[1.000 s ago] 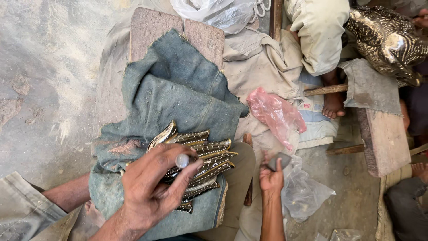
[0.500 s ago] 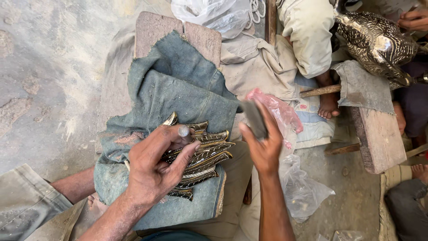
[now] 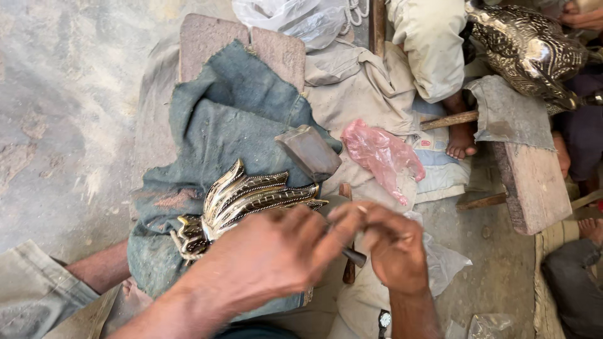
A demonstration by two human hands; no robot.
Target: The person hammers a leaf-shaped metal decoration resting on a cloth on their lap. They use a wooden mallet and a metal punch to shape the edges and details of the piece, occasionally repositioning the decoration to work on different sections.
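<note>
A brass wing-shaped piece (image 3: 248, 194) with dark engraved feathers lies on a blue denim cloth (image 3: 226, 119) in my lap. My left hand (image 3: 276, 251) is curled over its lower end and holds it down. My right hand (image 3: 396, 248) grips the dark handle (image 3: 353, 257) of a hammer. Its grey block head (image 3: 308, 150) hangs tilted just above the wing's upper tips. The fingertips of both hands meet over the handle. What else sits between the fingers is hidden.
A wooden board (image 3: 207, 37) lies under the cloth. A pink plastic bag (image 3: 380, 154) and clear bags (image 3: 443, 263) lie to the right. Another person's bare foot (image 3: 460, 143), a wooden block (image 3: 531, 188) and a large engraved metal figure (image 3: 527, 47) are at the upper right.
My right hand has come down from its raised position with the hammer and met my left hand. The wing piece now shows more, with my left hand lower on it.
</note>
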